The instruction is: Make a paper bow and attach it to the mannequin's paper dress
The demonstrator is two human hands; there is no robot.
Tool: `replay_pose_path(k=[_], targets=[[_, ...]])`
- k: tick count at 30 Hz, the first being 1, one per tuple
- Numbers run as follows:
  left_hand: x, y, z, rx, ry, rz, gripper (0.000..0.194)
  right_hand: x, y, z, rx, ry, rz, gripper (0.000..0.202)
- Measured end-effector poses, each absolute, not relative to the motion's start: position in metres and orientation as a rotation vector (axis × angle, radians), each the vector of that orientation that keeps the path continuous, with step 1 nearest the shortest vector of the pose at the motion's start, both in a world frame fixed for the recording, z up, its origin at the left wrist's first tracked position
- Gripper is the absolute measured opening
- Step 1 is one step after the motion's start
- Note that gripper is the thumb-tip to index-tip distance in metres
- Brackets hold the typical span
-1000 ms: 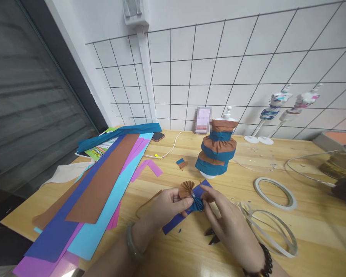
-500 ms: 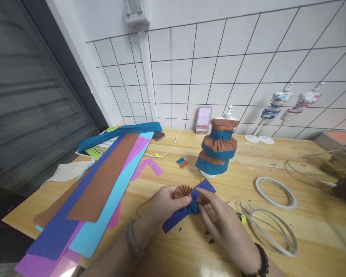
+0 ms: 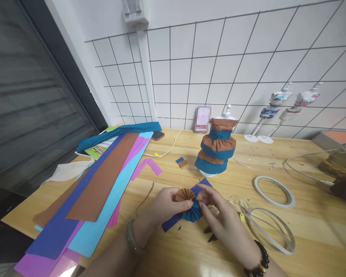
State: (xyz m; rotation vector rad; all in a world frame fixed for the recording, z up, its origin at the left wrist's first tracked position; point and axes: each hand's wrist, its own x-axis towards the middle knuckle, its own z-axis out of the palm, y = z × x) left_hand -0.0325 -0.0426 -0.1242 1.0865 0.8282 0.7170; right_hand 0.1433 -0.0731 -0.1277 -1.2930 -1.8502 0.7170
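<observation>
A pleated brown paper fan (image 3: pixel 185 194) is pinched between the thumb and fingers of my left hand (image 3: pixel 168 204). Joined below it is a pleated teal paper fan (image 3: pixel 192 212), spread in a rounded shape. My right hand (image 3: pixel 219 211) pinches the teal fan's right edge with thumb and fingertips. Under both hands a dark blue paper strip (image 3: pixel 171 222) lies slanted on the wooden table (image 3: pixel 161 254). Behind them stands a small dress form (image 3: pixel 217 144) wrapped in brown and teal paper.
Long coloured paper strips (image 3: pixel 95 181) cover the table's left side. At the right lie a tape roll (image 3: pixel 273 191) and loose rings of pale strip (image 3: pixel 291 234). Two small white dress forms (image 3: pixel 276 100) stand by the gridded wall. A phone (image 3: pixel 202 119) leans there.
The teal fan has opened wider and shows more of its pleats. My right hand's fingers have shifted slightly at its edge, and the view has moved a little.
</observation>
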Motion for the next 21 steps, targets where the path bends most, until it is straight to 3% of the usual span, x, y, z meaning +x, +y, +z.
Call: replay_pose_path(k=[7, 21], targets=[[-0.033, -0.043, -0.124, 1.106, 0.849, 0.728, 0.037, 0.142, -0.071, -0.132, -1.238, -1.652, 1.010, 0.035], [-0.036, -0.046, -0.132, 1.316, 0.782, 0.518, 0.024, 0.136, -0.073, -0.122, -1.205, -1.472, 1.173, 0.035]])
